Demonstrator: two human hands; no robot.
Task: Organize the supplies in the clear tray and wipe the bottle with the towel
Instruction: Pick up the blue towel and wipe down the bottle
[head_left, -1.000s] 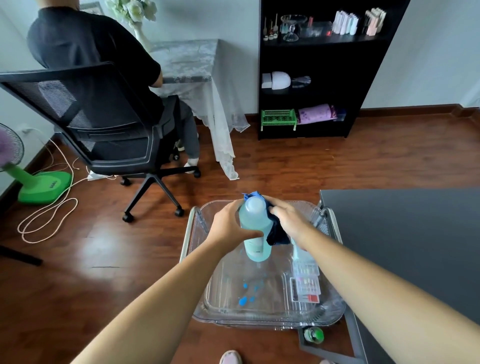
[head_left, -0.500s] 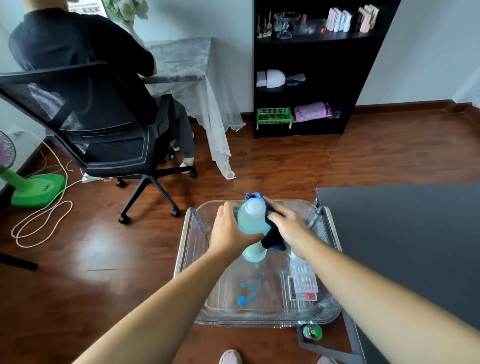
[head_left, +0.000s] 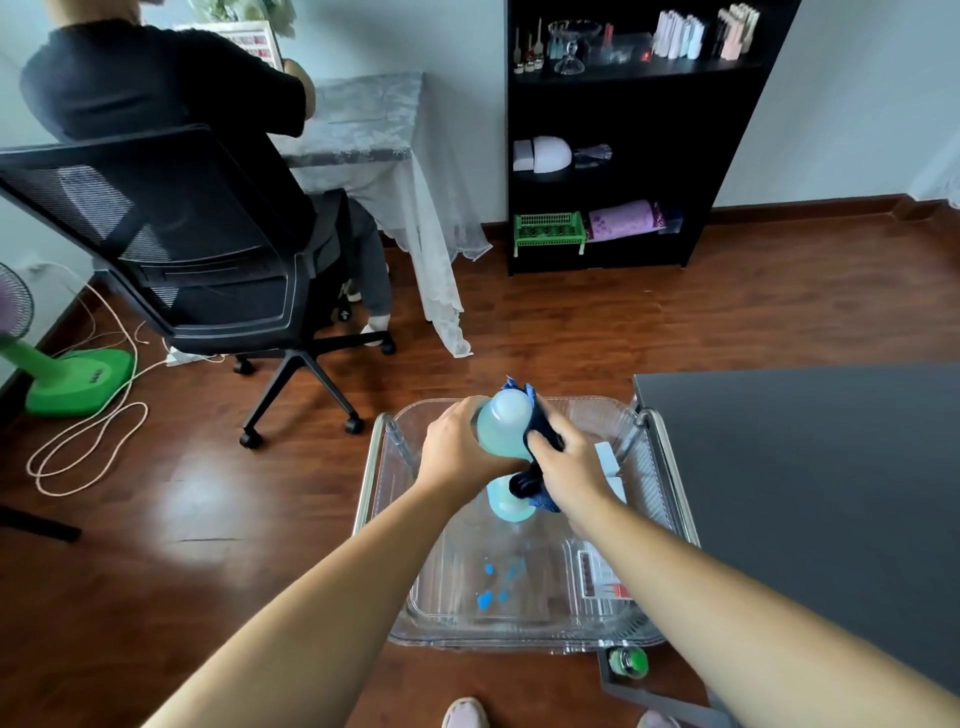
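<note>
A pale blue-green bottle (head_left: 503, 426) is held tilted over the clear tray (head_left: 524, 631). My left hand (head_left: 457, 449) grips the bottle from its left side. My right hand (head_left: 569, 465) holds a dark blue towel (head_left: 537, 488) bunched against the bottle's right side; a towel corner sticks up behind the bottle top. In the tray lie a flat white-and-red packet (head_left: 597, 574) at the right and small blue bits (head_left: 491, 584) near the middle. A white box (head_left: 608, 460) shows behind my right wrist.
The tray sits on a metal-framed cart (head_left: 670, 467) beside a dark grey table (head_left: 810, 499). A green-capped jar (head_left: 628, 662) lies below the tray. A person sits in a black office chair (head_left: 208, 270) at left; black shelves (head_left: 618, 135) stand behind, a green fan base (head_left: 78, 382) and cables at far left.
The bottle has tipped more, its bottom swinging toward me. My right hand with the towel slid down along the bottle's right side. The view shifted slightly.
</note>
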